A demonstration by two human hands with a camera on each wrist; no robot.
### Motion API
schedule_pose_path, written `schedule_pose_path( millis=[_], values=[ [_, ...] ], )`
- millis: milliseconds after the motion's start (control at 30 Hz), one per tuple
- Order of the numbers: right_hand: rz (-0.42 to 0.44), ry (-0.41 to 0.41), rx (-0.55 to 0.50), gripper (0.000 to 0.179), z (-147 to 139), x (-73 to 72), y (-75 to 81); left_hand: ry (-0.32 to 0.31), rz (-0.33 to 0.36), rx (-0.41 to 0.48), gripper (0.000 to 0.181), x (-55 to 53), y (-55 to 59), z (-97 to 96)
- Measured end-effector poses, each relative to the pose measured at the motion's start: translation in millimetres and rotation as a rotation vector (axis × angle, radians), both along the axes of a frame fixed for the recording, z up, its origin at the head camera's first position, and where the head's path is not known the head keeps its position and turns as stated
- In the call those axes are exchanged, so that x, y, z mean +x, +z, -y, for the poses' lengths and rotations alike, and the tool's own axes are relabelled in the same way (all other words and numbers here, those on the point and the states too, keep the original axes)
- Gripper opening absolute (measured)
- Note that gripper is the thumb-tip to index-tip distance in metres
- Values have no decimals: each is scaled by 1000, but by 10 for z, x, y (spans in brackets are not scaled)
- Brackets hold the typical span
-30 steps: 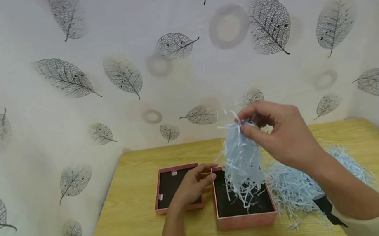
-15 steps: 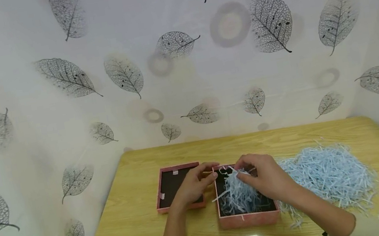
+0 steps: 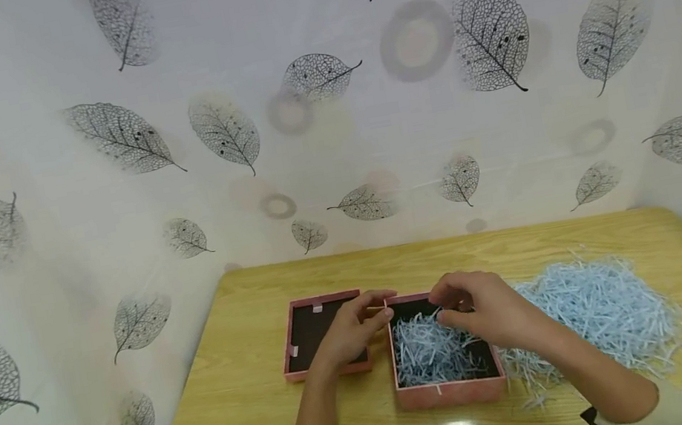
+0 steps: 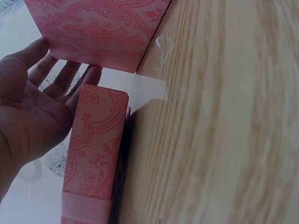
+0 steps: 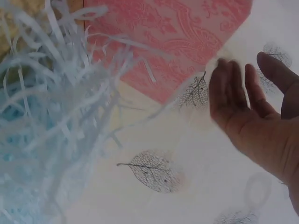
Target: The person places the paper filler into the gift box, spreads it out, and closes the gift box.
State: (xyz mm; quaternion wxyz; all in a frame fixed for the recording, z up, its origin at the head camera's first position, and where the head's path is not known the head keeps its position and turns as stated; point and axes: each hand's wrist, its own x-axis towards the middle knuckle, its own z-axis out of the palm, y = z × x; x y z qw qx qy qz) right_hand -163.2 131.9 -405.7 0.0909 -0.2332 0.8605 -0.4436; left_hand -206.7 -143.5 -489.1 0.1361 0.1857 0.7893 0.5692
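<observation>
Shredded pale-blue paper (image 3: 428, 352) lay inside the pink patterned box (image 3: 453, 395), its main heap (image 3: 607, 307) just right of that, nearer the right hand (image 3: 491, 309), thumb and fingers parted above the box, than the left hand (image 3: 349, 333), fingers relaxed at the left rim.

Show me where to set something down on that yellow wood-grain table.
Bare: the table left of the shallow pink, black-lined lid, and the strip behind it, before the white leaf-print backdrop. Crowded: right of the pink patterned box, under the pale blue shredded-paper heap; and between lid and box, where the left hand is.
</observation>
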Motion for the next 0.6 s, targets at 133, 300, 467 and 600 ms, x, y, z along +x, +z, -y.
schedule_pose_path(
  millis=[133, 300, 467, 600],
  values=[
    [186, 112, -114, 14, 59, -45, -109, 2, 1, 5, 38, 0, -2, 0],
    [356, 232, -134, 16, 225, -75, -357, 0, 6, 6, 37, 2, -13, 10],
    [336, 256, -20, 8, 417, -127, -539, 14, -16, -25, 38, -6, -7, 8],
    [272, 239, 53, 4, 497, -162, -622, 15, -14, -33, 37, -1, -12, 8]
  ],
)
